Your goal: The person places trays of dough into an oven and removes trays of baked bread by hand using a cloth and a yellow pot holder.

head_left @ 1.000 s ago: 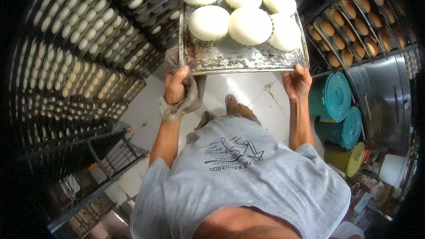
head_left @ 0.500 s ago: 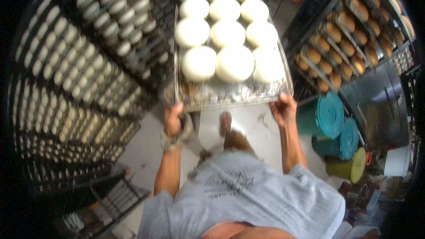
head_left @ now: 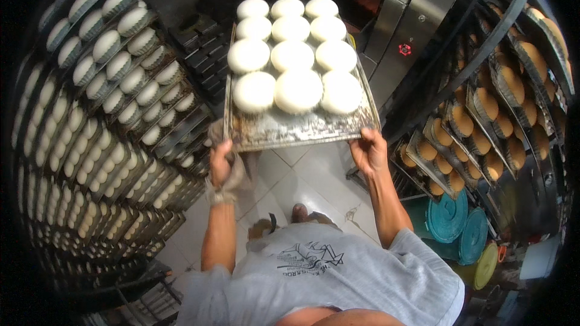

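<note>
A worn metal baking tray [head_left: 296,130] is held out level in front of me, carrying rows of round white dough balls [head_left: 298,90]. My left hand [head_left: 221,163] grips its near left corner, thumb on the rim; a beige cloth [head_left: 238,175] wraps round this hand and wrist. Bare, my right hand [head_left: 370,151] is closed on the near right corner, thumb over the edge. The fingers under the tray are mostly hidden. Along the near rim lies a strip of bare, stained metal.
On the left, tall racks hold trays of pale dough pieces in fluted moulds [head_left: 106,46]. A rack of browned buns [head_left: 462,119] stands at the right, with teal lidded bins [head_left: 447,217] below. Ahead is a steel cabinet with a red knob [head_left: 405,49]. Pale tiles [head_left: 293,172] cover the floor.
I have moved forward with the tray; the right rack looks nearer and the bins sit lower in view. More of the steel cabinet shows. Both hands keep their hold.
</note>
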A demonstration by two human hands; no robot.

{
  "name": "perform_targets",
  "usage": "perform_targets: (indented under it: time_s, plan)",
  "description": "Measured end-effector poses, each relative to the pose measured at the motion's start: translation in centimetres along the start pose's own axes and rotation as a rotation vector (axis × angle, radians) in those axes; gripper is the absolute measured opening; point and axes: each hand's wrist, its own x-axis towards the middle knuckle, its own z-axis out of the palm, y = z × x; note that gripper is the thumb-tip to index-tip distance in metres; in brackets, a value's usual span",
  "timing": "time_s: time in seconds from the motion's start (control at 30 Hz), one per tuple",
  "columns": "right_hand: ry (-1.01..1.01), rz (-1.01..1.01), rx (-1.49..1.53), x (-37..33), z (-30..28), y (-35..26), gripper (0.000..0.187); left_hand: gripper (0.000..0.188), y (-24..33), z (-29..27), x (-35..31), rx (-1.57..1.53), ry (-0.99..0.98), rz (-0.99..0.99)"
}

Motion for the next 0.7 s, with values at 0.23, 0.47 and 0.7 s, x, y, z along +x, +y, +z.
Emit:
perform_targets:
  time_s: [0.23,0.47,0.7]
  plan:
    - [-0.007,0.028,0.041,12.6,0.4,-1.1,0.044,0.04,2.9,9.2,13.9,-0.196,-0.254,-0.243]
    - [0.092,-0.06,0.096,25.0,0.1,-0.5,0.046,0.041,0.5,9.4,34.9,0.293,-0.485,-0.004]
    - [0.168,-0.144,0.292,36.3,-1.2,1.2,0.052,0.049,-0.3,14.5,51.0,0.157,-0.719,-0.336]
